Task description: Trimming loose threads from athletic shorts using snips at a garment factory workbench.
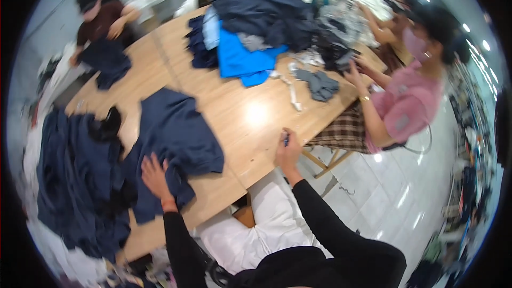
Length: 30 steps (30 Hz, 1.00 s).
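Pale wood makes up the broad tabletop (240,133), set in a bright workroom with a white tiled floor (368,192) to the right. At the far left, a co-worker (104,26) in a dark top and cap handles a dark cloth (109,58). Nearer on the left lies a heap of navy fabric (74,176), bearing a black item (106,125) too blurred to name. Just right of the heap, a navy garment (178,122) is spread on the tabletop. The step in hand looks like steadying or smoothing that garment; using the held object on it would call for bringing the right hand leftward over the cloth. The person's left hand (154,176) rests on the garment palm down, fingers spread, gripping nothing. Farther off, toward the middle, dark cloth (261,5) is piled over bright blue cloth (248,58), with a grey scrap (320,84) to its right. Well apart from the left one, the right hand (288,154) is by the near right edge, fingers curled around a small dark blue object (287,140) whose kind I cannot tell. At the far right sits a co-worker in a pink top (410,104).
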Tool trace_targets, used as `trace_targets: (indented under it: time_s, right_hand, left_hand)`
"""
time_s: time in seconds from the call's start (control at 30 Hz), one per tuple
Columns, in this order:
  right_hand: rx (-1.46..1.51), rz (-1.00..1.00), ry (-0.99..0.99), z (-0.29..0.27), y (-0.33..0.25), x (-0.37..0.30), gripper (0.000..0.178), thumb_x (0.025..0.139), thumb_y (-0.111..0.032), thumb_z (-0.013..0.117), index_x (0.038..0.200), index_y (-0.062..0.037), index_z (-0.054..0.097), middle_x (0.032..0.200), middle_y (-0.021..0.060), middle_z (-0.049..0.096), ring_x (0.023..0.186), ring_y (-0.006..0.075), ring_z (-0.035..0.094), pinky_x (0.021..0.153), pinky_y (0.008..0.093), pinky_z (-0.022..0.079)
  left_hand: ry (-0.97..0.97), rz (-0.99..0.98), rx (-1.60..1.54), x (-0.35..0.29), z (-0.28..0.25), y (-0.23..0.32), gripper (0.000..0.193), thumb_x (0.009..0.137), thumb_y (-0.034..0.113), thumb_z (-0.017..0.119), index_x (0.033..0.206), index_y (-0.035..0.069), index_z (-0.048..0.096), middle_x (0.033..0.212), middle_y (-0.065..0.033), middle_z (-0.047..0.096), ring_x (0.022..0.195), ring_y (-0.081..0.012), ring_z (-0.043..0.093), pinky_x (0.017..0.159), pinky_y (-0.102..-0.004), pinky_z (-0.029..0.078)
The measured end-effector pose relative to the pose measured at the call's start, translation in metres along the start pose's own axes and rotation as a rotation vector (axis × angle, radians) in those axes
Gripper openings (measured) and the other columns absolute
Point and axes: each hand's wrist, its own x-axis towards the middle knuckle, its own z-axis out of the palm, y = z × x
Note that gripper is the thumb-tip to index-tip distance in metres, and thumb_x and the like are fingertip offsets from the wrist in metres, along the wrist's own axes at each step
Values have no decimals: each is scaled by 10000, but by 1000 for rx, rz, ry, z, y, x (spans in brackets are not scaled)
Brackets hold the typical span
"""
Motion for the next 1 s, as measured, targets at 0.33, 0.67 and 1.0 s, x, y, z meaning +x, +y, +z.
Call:
trace_targets:
  time_s: [0.33, 0.67, 1.0]
  right_hand:
    - [48, -58, 27, 3, 7, 0, 266, 955, -79, 698, 1221, -66, 689, 871, 154, 718, 735, 283, 723, 689, 368, 566]
    - [73, -7, -7, 9, 0, 0, 257, 975, -103, 694, 1228, -62, 685, 894, 180, 726, 767, 308, 742, 701, 373, 566]
    - [83, -25, -5, 2, -3, 2, 256, 954, -54, 675, 1210, -43, 677, 898, 166, 733, 765, 308, 745, 692, 373, 575]
  left_hand:
    - [-386, -201, -1709, -77, -187, 136, 622, 1165, 271, 420, 1655, -35, 189, 1626, -284, 391, 1413, -359, 541, 1206, -430, 377]
    - [-267, 544, -675, 10, -111, 71, 638, 1005, 436, 663, 1573, 171, 545, 1688, -119, 432, 1566, -326, 378, 1277, -520, 267]
    - [-562, -548, -147, 11, -8, -53, 809, 1071, 646, 441, 1717, 202, 242, 1779, -177, 210, 1635, -392, 209, 1283, -621, 196]
